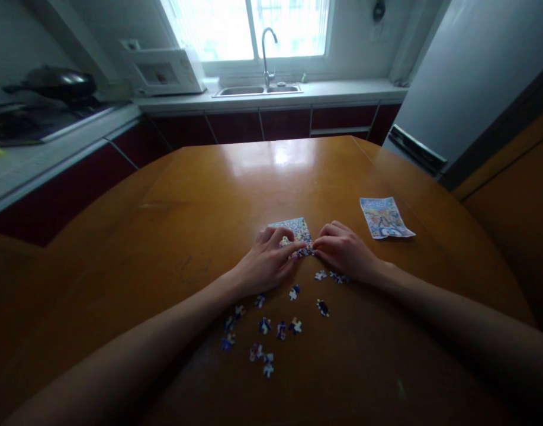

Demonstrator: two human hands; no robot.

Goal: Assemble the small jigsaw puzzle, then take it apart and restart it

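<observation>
A partly joined jigsaw puzzle (pixel 300 228) lies on the wooden table, its lower left part covered by my left hand (pixel 271 254). That hand rests over the puzzle with its fingers bent and apart and the thumb reaching to the lower edge. At the puzzle's lower right corner, my right hand (pixel 340 245) has thumb and fingers pinched together on a small puzzle piece (pixel 313 252), mostly hidden by the fingertips. Several loose pieces lie nearer to me, among them a dark one (pixel 323 307), a pale one (pixel 320 275) and a blue and white one (pixel 264 325).
A creased picture sheet (pixel 384 218) lies on the table (pixel 253 177) to the right. Beyond the table stand a counter with a sink (pixel 242 91) and faucet (pixel 266 56), a microwave (pixel 164 71), a pan (pixel 60 83) on the stove and a refrigerator (pixel 458 77).
</observation>
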